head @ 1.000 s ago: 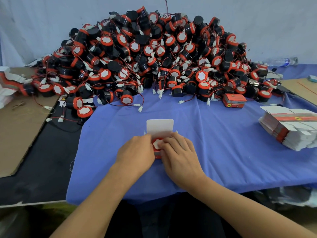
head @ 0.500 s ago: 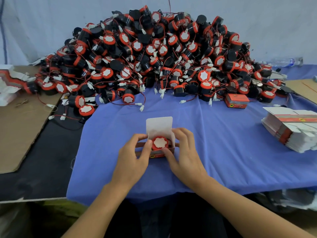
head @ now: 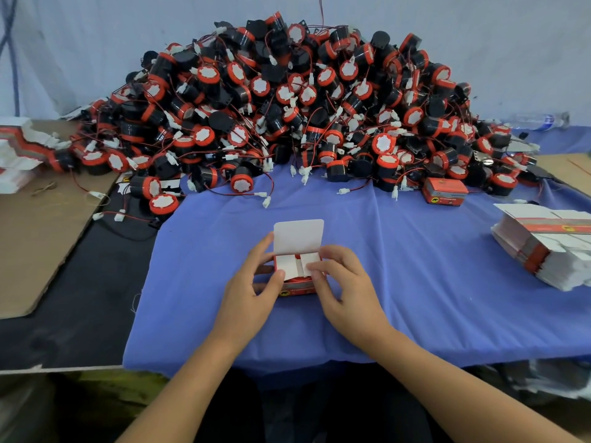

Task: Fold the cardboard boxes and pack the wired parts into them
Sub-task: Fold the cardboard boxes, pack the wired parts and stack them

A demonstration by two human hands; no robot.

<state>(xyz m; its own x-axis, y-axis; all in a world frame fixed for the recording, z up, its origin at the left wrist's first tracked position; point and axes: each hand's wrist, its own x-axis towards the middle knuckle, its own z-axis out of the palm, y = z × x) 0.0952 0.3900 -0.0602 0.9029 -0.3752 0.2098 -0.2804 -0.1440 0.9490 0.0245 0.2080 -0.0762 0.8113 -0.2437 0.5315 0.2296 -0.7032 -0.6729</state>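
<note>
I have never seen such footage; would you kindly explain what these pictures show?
There is no machine: a person works bare-handed, and the pictures come from a camera worn on their head, looking down. On the blue cloth lie a heap of black-and-red wired parts, a stack of flat boxes at the right and one closed box by the heap. The left hand and right hand hold a small red box, pressing its two white side flaps inward; its lid flap stands up, not yet closed.
</note>
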